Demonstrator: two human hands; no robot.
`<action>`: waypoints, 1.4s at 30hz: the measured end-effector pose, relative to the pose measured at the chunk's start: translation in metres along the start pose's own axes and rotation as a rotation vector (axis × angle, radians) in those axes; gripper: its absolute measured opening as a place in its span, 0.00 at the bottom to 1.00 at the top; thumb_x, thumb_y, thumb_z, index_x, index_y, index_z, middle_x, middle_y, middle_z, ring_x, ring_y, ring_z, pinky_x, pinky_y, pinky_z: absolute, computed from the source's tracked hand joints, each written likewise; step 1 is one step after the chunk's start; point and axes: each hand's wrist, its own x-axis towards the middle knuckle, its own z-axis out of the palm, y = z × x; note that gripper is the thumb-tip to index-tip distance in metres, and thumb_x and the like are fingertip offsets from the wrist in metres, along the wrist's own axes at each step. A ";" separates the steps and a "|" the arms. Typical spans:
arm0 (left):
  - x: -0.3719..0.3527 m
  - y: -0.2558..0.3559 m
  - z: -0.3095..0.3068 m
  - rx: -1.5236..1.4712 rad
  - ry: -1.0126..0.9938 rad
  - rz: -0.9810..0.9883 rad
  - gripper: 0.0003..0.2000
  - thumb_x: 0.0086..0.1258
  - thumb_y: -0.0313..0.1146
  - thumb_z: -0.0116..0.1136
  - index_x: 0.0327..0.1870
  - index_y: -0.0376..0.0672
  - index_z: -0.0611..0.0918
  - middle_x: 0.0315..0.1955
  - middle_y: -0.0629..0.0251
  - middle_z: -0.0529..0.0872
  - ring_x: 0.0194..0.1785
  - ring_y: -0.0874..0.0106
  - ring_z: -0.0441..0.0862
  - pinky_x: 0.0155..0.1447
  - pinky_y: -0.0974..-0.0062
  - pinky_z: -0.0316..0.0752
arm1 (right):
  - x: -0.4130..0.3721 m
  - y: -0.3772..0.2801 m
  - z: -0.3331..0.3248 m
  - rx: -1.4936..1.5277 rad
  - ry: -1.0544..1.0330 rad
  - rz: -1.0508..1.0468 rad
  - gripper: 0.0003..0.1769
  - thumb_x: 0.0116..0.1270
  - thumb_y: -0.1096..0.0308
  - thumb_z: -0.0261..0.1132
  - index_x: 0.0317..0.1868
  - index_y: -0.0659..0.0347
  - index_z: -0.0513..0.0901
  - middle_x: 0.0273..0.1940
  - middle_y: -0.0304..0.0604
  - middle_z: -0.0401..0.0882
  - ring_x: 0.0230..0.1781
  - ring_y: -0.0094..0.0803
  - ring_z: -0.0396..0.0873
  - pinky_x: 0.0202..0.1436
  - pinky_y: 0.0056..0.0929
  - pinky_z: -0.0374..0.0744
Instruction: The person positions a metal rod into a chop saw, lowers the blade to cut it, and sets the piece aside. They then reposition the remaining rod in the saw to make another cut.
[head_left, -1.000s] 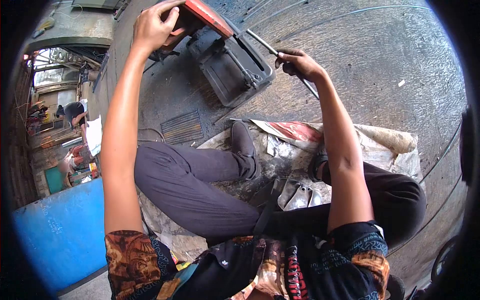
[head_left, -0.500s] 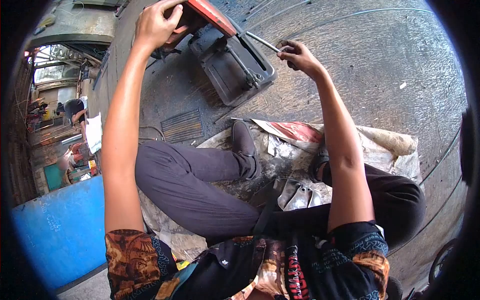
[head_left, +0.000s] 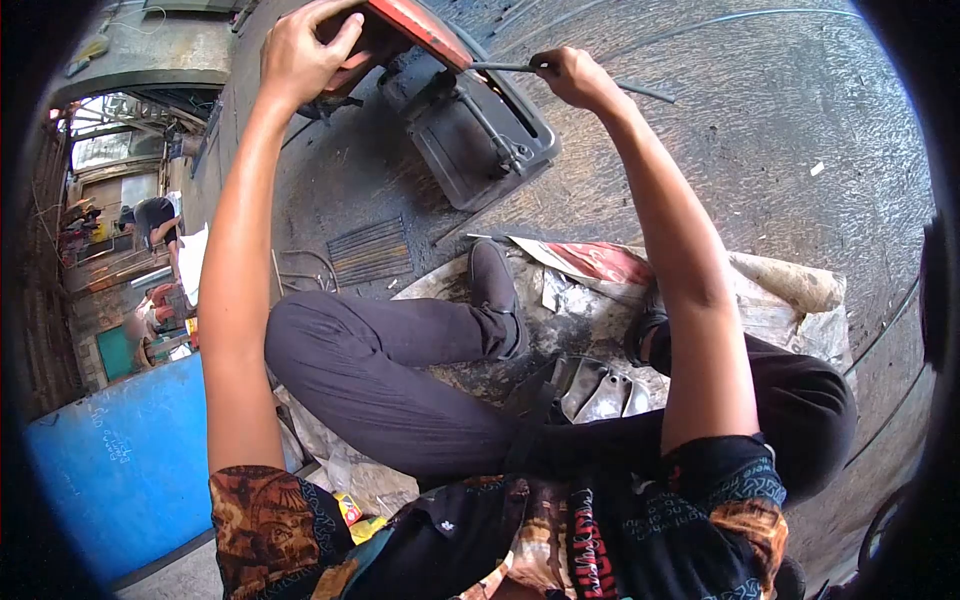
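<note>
My left hand (head_left: 300,60) is closed on the upper part of a cut-off saw at the top edge of the view; most of its fingers are hidden. The saw has a red guard (head_left: 420,28) and a dark grey base (head_left: 450,155) with a clamp screw (head_left: 487,130). My right hand (head_left: 575,78) pinches a thin metal rod (head_left: 505,67). One end of the rod meets the saw near the guard's lower corner, and the other (head_left: 648,91) sticks out to the right past my hand.
Long thin rods (head_left: 720,22) lie on the floor beyond the saw. A slotted grate (head_left: 368,250) is set in the floor. Sacking (head_left: 800,285) and a curved metal part (head_left: 605,390) lie by my legs. A blue panel (head_left: 125,450) stands left; people (head_left: 155,220) are farther off.
My right hand has moved up and slightly left. The rod now lies flatter across the view, with a length showing beyond my hand. My left hand stays on the saw.
</note>
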 end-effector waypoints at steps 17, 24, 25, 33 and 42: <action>0.001 -0.005 0.002 -0.054 0.018 0.050 0.14 0.70 0.36 0.62 0.55 0.49 0.87 0.47 0.65 0.90 0.33 0.79 0.79 0.42 0.79 0.76 | 0.050 0.002 -0.030 -0.266 -0.122 -0.021 0.14 0.69 0.60 0.60 0.49 0.48 0.88 0.46 0.45 0.88 0.51 0.44 0.84 0.58 0.63 0.71; 0.000 -0.001 0.002 -0.025 0.000 0.017 0.14 0.70 0.35 0.62 0.55 0.49 0.87 0.50 0.64 0.89 0.36 0.78 0.82 0.43 0.79 0.76 | 0.080 -0.008 -0.036 -0.350 -0.252 -0.145 0.16 0.67 0.65 0.54 0.48 0.48 0.88 0.48 0.44 0.87 0.52 0.44 0.84 0.60 0.84 0.61; 0.001 0.000 0.001 -0.034 0.016 0.038 0.14 0.70 0.35 0.62 0.55 0.49 0.87 0.50 0.65 0.89 0.36 0.78 0.82 0.43 0.79 0.76 | 0.081 -0.009 -0.039 -0.359 -0.277 -0.174 0.16 0.66 0.65 0.55 0.48 0.48 0.88 0.48 0.44 0.87 0.52 0.44 0.84 0.60 0.84 0.60; 0.001 0.003 0.000 -0.024 0.004 -0.002 0.14 0.69 0.35 0.62 0.55 0.50 0.87 0.51 0.66 0.89 0.32 0.80 0.79 0.39 0.80 0.74 | 0.084 -0.004 -0.036 -0.296 -0.265 -0.152 0.16 0.63 0.68 0.57 0.48 0.49 0.88 0.47 0.43 0.87 0.53 0.45 0.83 0.64 0.79 0.57; 0.001 0.004 0.000 -0.022 -0.013 -0.026 0.14 0.69 0.35 0.62 0.55 0.49 0.87 0.49 0.67 0.89 0.26 0.82 0.73 0.34 0.81 0.72 | 0.082 -0.006 -0.038 -0.313 -0.280 -0.158 0.14 0.65 0.64 0.58 0.47 0.48 0.88 0.44 0.43 0.88 0.48 0.45 0.84 0.57 0.70 0.65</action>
